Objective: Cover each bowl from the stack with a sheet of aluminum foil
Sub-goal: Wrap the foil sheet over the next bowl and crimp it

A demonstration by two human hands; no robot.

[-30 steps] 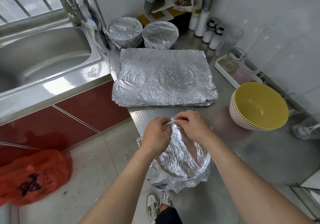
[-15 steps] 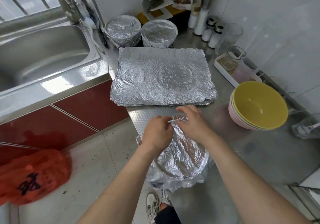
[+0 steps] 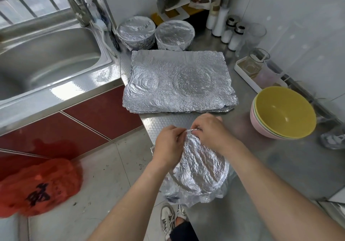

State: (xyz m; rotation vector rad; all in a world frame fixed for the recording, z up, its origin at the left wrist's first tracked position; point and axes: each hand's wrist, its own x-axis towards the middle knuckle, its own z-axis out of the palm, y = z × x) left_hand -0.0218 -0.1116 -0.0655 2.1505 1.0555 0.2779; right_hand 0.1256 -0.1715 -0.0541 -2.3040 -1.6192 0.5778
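Note:
A bowl wrapped in crinkled foil (image 3: pixel 201 171) sits at the near edge of the steel counter (image 3: pixel 261 166). My left hand (image 3: pixel 169 143) and my right hand (image 3: pixel 211 128) both pinch the foil at the bowl's far rim, fingertips almost touching. A pile of flat foil sheets (image 3: pixel 179 82) lies beyond my hands. A stack of bare bowls (image 3: pixel 283 112), yellow on top and pink at the bottom, stands to the right. Two foil-covered bowls, one on the left (image 3: pixel 136 32) and one on the right (image 3: pixel 174 34), stand side by side at the back.
A steel sink (image 3: pixel 46 57) with a tap fills the left. Salt shakers and bottles (image 3: pixel 227 26), a glass jar on a white tray (image 3: pixel 248 69) and a shelf line the back wall. A red plastic bag (image 3: pixel 37 186) hangs over the floor at the left.
Both hands have worked a little to the right along the bowl's far rim, still pressing the foil down. The view has shifted slightly.

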